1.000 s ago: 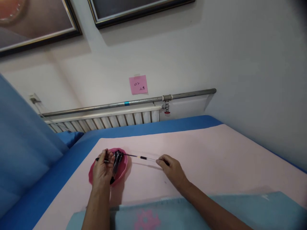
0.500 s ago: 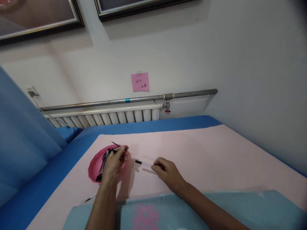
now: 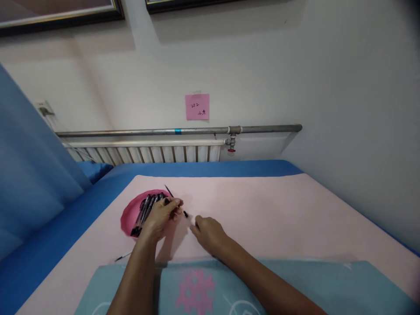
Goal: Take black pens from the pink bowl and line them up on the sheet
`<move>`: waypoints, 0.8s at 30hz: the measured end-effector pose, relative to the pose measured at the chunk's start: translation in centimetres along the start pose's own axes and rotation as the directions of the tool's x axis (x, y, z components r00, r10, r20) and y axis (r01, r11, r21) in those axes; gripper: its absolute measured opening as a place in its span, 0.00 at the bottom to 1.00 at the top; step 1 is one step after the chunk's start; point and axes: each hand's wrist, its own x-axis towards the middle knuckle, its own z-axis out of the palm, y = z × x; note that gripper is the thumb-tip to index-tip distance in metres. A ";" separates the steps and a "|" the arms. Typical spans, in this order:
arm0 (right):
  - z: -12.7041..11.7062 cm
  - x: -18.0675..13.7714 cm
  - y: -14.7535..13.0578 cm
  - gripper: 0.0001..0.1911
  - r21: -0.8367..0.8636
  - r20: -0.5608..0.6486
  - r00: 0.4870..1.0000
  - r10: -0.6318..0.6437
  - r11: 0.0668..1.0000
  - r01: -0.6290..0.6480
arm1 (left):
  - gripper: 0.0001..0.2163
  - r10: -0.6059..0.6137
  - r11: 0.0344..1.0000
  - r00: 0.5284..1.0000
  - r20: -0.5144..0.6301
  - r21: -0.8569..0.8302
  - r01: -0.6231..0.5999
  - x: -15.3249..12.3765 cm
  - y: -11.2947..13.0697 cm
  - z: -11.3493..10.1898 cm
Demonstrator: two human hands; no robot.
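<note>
My left hand (image 3: 161, 215) is over the right side of a pink bowl (image 3: 126, 221), its fingers pinched on a thin dark-tipped pen refill (image 3: 168, 190). A small black piece (image 3: 166, 201) shows by its thumb; I cannot tell whether it is gripped. My right hand (image 3: 210, 234) is closed around a clear-barrelled pen (image 3: 186, 214) with a black end. That black end lies close to the left fingertips, in line with the refill; whether they touch is unclear. Several black pens (image 3: 146, 212) lie side by side in the bowl.
A white refill with a dark tip (image 3: 123, 256) lies on the pink tabletop (image 3: 262, 218) near my left forearm. A light blue patterned cloth (image 3: 295, 280) covers the near edge. Behind are a radiator (image 3: 157, 154) and a metal pipe (image 3: 138, 132); a blue curtain (image 3: 29, 166) hangs left.
My right hand has moved left with the pen, bringing its black end to my left fingertips. The refill in my left hand has turned to a steeper slant. The view has tilted slightly.
</note>
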 end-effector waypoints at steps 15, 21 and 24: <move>-0.9 -0.3 0.9 0.13 0.802 0.138 0.974 0.178 0.558 -0.215 | 0.11 -0.119 0.973 0.982 0.145 0.213 0.086 0.4 -4.6 3.8; -0.6 -0.2 0.8 0.09 0.779 0.140 0.969 0.205 0.581 -0.236 | 0.12 -0.129 0.944 0.982 0.141 0.322 0.078 0.3 -4.3 4.0; -0.2 -0.1 0.8 0.09 0.693 0.090 0.973 0.214 0.688 -0.215 | 0.10 -0.123 0.895 0.985 0.120 0.443 0.058 -0.2 -3.4 3.5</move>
